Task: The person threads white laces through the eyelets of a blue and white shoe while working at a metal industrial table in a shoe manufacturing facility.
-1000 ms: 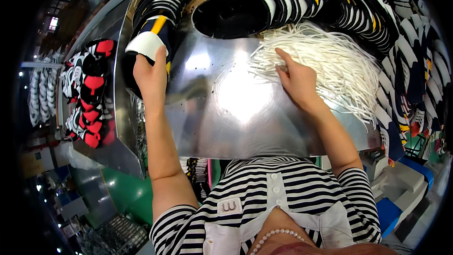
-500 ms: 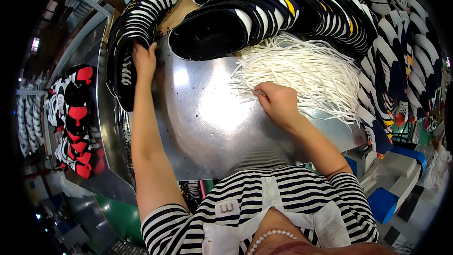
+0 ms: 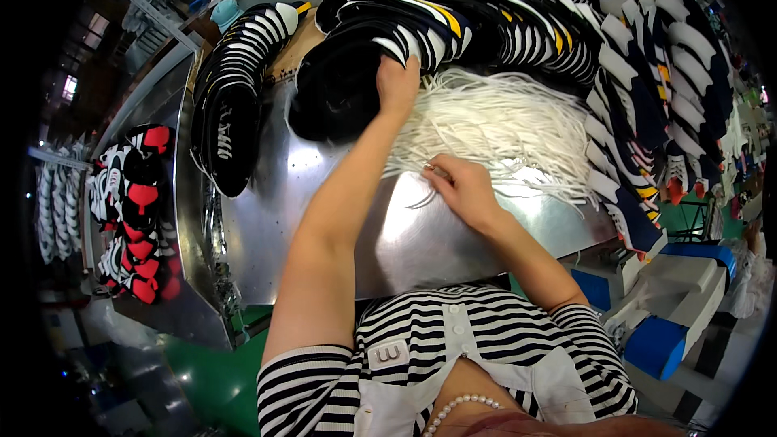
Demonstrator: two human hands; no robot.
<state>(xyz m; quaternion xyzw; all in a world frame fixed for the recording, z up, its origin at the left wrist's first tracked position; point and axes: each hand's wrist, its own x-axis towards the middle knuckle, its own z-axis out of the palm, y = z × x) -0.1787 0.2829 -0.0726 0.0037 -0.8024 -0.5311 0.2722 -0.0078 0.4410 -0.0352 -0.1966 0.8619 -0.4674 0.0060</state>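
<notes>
Two hands: mine, upper centre of the frame.
Left hand (image 3: 398, 81): my fingers closed on a black shoe upper (image 3: 344, 85).
Right hand (image 3: 461, 188): pinching white laces (image 3: 502, 125).

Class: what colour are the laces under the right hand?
White laces, seen in the head view.

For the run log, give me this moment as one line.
left hand on black shoe upper | right hand pinching white laces | steel table
</notes>
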